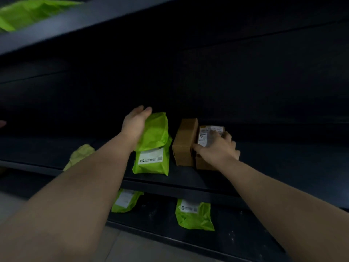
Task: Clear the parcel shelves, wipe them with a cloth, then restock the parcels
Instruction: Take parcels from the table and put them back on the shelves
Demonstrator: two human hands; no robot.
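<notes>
Right now the left hand (135,127) grips a green bag (154,129) by its upper part, thumb up near the top edge and fingers hidden behind the plastic. That bag is tilted just left of the plain box (186,142), lying against a second bag (151,163) that sits on the middle shelf (283,167) with its white label facing out.

Just right of the plain box, and touching it, sits a labelled box (208,134). The right hand (217,150) holds it, fingers spread over its labelled face and thumb at the seam between the two boxes.

Well left of the plain box a pale crumpled thing (81,155) lies on the same shelf, partly behind the left forearm; bag or cloth, I cannot tell.

Below the plain box, on the lower shelf (236,233), lie a left lower bag (125,201) and a right lower bag (194,215). Far up and left of the box, a blurred top bag (28,14) shows.
</notes>
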